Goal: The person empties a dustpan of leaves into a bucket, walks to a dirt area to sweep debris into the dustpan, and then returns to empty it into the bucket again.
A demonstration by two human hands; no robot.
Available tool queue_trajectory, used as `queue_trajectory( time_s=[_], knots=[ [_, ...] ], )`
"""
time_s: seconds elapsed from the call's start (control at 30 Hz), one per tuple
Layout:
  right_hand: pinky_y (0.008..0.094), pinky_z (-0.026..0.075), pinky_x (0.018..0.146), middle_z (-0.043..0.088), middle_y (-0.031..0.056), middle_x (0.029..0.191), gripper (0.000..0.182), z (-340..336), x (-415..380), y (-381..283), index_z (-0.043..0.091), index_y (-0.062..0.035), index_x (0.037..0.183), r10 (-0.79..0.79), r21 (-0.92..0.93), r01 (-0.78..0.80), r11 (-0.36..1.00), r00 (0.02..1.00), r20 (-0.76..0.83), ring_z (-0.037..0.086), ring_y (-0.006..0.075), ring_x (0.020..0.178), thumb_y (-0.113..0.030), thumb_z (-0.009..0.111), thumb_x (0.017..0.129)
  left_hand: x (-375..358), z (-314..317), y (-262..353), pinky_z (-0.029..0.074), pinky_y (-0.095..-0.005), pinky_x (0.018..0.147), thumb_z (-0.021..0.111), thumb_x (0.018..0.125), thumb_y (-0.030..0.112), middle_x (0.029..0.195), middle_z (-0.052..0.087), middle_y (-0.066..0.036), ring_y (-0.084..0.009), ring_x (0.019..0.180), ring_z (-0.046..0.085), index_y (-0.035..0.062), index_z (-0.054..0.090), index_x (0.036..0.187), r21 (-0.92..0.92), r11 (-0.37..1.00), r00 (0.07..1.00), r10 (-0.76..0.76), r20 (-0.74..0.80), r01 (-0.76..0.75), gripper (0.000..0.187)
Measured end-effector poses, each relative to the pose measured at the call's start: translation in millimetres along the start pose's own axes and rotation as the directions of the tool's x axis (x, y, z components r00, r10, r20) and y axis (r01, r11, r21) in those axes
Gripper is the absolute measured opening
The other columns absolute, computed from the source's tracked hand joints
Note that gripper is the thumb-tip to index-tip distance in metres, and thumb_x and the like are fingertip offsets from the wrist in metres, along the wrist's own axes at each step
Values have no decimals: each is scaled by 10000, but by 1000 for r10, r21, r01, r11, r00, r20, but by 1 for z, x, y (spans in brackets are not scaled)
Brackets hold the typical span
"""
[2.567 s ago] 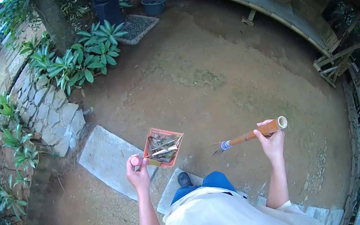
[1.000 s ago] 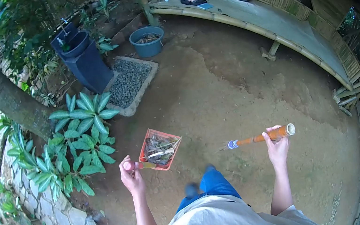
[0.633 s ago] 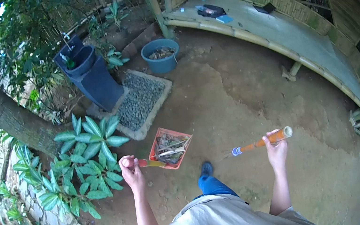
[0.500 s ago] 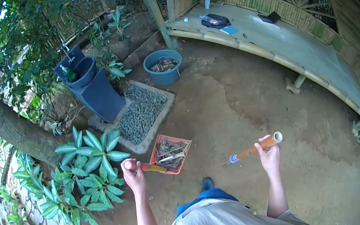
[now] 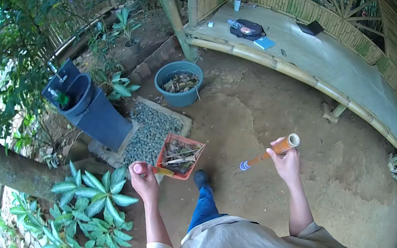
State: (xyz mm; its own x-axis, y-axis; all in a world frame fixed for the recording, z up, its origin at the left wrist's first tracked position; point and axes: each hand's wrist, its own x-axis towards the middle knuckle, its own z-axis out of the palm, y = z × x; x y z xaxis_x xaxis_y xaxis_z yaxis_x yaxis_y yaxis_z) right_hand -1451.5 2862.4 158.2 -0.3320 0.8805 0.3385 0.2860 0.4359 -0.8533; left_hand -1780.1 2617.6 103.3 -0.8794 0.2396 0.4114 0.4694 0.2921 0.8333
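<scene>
My left hand [image 5: 146,186] is wrapped round the red and yellow handle of an orange-red dustpan [image 5: 181,177]. Dry leaves and twigs [image 5: 179,154] lie in the pan, which hangs forward of me, left of centre. On the right, my right hand [image 5: 287,164] grips a stick broom [image 5: 258,159] near the open top end of its tube-like brown handle. Blue and white binding shows at the handle's lower end. The bristles beyond it point down and left and are hard to make out against the soil.
Ahead stands a blue-grey tub [image 5: 181,97] of dry leaves, beside a pebble bed [image 5: 149,127] and a dark wash basin [image 5: 97,114]. Leafy plants [image 5: 94,191] border the left. A bamboo-edged platform [image 5: 354,79] curves along the right, with a backpack [image 5: 247,29] on it.
I have stepped forward, with one leg now extended. The tub, basin and pebble bed appear nearer. Both hands keep their hold, and the dustpan now overlaps the pebble bed's edge in view.
</scene>
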Motion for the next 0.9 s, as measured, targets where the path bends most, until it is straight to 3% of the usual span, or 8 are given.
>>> queue_trajectory(
  time_s=[0.07,0.27,0.47,0.6,0.73,0.9],
  knots=[
    [340,578,709,685,103,939,286,25,42,-5,599,-18,995,39,6,-39,999,999,14,708,205,852,-33,800,792,39,28,-5,511,-312,726,715,829,-2,916,631,-77,-190,821,628,56,556,1014,-14,1000,1000,-21,3,21,250],
    [343,566,770,687,108,945,282,105,167,7,590,-5,1003,-55,-62,57,996,998,37,700,199,891,-19,788,803,150,98,-28,518,-300,725,736,808,-4,899,655,-60,-171,817,641,66,554,1010,-15,1000,1000,-19,-24,19,281],
    [330,587,779,691,121,1056,298,160,249,-9,574,2,1037,20,88,-22,996,1000,22,695,185,932,8,769,812,247,164,-18,516,-301,704,773,789,32,911,667,-61,-164,798,645,74,558,1004,5,995,993,-96,72,96,307],
    [329,601,773,688,137,1066,308,181,295,4,561,13,1057,-1,171,6,985,1000,-30,683,183,944,27,755,818,295,211,-22,523,-312,713,756,802,23,922,668,-72,-168,829,655,72,567,1020,-9,999,996,-50,81,51,292],
    [332,587,801,657,151,1087,314,201,345,22,559,23,1056,-3,230,10,973,999,-33,651,198,1014,51,753,811,339,254,-18,532,-321,744,747,809,15,939,671,-72,-190,863,670,70,578,1022,-53,998,990,-16,139,24,277],
    [326,578,815,650,145,1093,304,238,421,59,562,30,1048,-41,286,35,958,999,17,643,199,1026,55,752,812,391,314,-30,528,-375,771,753,809,43,969,691,-132,-333,898,689,66,580,1022,-51,989,969,147,199,-139,275]
  ],
)
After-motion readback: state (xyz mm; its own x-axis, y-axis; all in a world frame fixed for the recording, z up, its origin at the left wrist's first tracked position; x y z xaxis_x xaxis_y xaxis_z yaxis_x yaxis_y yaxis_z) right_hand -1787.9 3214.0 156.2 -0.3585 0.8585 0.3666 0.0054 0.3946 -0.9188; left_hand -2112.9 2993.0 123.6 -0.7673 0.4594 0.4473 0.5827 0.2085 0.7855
